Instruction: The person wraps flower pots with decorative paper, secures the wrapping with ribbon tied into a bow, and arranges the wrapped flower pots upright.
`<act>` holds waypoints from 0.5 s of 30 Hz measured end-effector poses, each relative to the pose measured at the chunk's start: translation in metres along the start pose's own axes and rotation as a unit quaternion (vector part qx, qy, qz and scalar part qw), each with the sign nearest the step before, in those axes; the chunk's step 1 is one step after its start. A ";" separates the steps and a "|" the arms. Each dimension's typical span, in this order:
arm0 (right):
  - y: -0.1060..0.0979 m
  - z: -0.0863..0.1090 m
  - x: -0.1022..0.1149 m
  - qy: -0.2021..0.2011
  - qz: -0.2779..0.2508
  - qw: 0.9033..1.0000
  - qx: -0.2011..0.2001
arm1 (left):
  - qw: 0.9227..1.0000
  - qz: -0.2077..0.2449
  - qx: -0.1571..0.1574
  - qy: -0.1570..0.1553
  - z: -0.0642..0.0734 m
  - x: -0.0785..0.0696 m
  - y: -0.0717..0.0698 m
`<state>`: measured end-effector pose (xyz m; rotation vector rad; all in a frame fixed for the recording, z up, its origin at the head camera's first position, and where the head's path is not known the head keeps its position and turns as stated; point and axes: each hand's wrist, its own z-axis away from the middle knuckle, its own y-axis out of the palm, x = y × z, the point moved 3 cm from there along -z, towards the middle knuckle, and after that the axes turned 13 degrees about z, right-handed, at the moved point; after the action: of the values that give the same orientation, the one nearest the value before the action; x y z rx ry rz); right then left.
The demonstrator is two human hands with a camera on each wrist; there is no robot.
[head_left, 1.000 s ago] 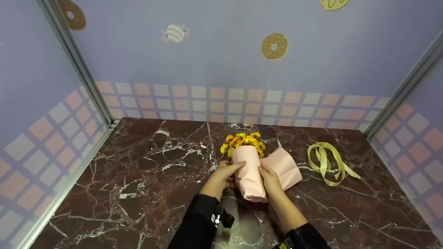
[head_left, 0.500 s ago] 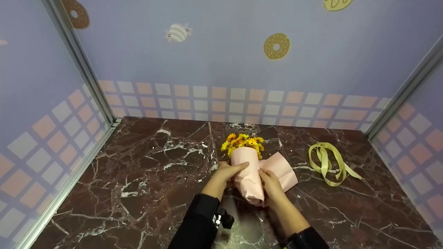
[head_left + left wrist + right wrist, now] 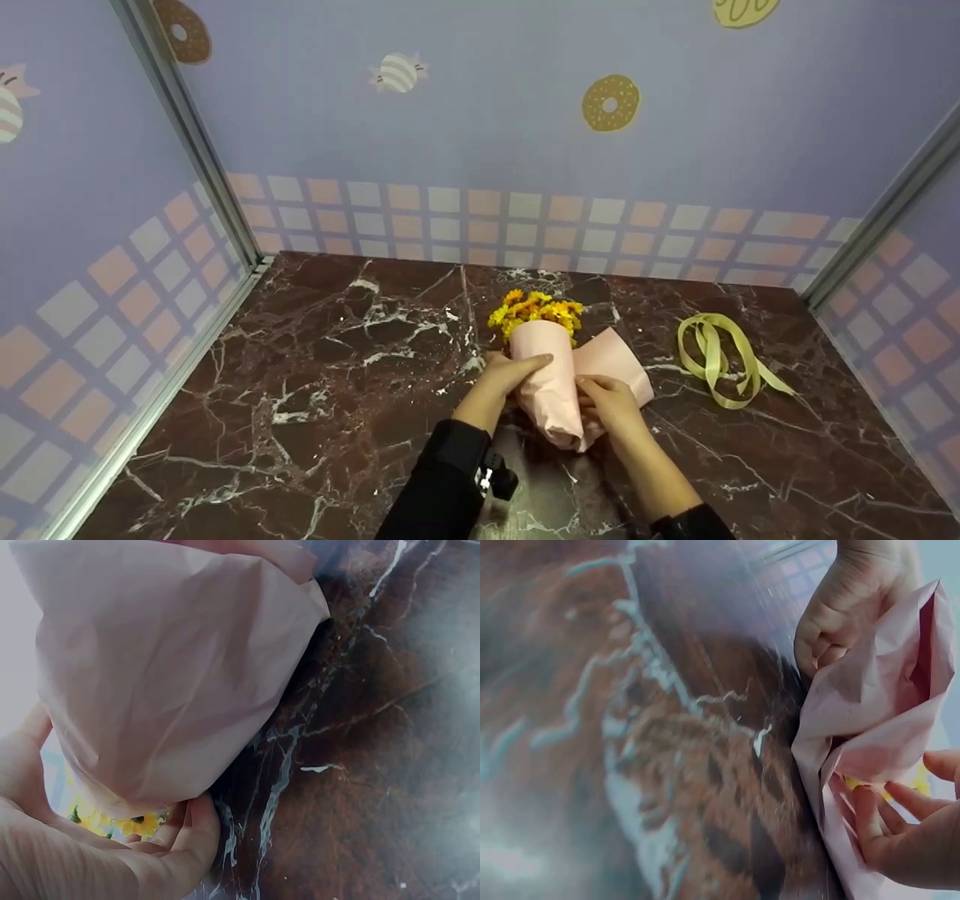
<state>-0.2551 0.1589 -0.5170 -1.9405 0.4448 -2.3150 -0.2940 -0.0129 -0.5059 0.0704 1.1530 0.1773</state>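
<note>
A bunch of yellow and orange flowers (image 3: 532,309) lies rolled in pink wrapping paper (image 3: 544,367), blooms showing at the far end. My left hand (image 3: 496,386) grips the roll from the left, its thumb over the top and its fingers underneath. In the left wrist view, the curved hand (image 3: 105,855) surrounds the paper near the blooms. On the other side, my right hand (image 3: 611,405) holds the paper where the loose flap (image 3: 616,360) meets the roll. The right wrist view has its fingertips (image 3: 866,806) in the fold. The stems are hidden inside.
A loosely coiled yellow-green ribbon (image 3: 716,360) lies to the right on the dark marbled tabletop (image 3: 360,420). Patterned walls (image 3: 480,135) enclose the table at the back and both sides.
My right hand has shifted from along the roll's side to its seam with the flap, fingers more bent. The roll's lower end has folded round slightly. The left hand keeps its grip.
</note>
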 end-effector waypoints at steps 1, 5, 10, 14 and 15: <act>-0.004 0.001 0.000 -0.007 0.006 1.000 -0.012 | 1.000 0.003 0.002 -0.003 0.000 0.000 0.001; -0.022 0.003 -0.002 -0.024 0.016 0.997 -0.070 | 1.000 0.013 0.007 -0.008 0.001 0.001 0.002; -0.047 0.004 -0.003 -0.041 0.019 0.988 -0.150 | 1.000 0.011 0.006 -0.013 0.001 0.001 0.002; -0.062 0.003 -0.008 -0.029 0.042 0.979 -0.199 | 0.999 0.011 0.009 -0.030 0.002 0.002 0.000; -0.065 0.003 -0.010 -0.022 0.049 0.978 -0.203 | 0.999 0.011 0.008 -0.034 0.002 0.002 0.000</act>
<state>-0.2429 0.2233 -0.5077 -2.0701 1.0549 -2.2480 -0.2911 -0.0123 -0.5072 0.1039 1.0855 0.1838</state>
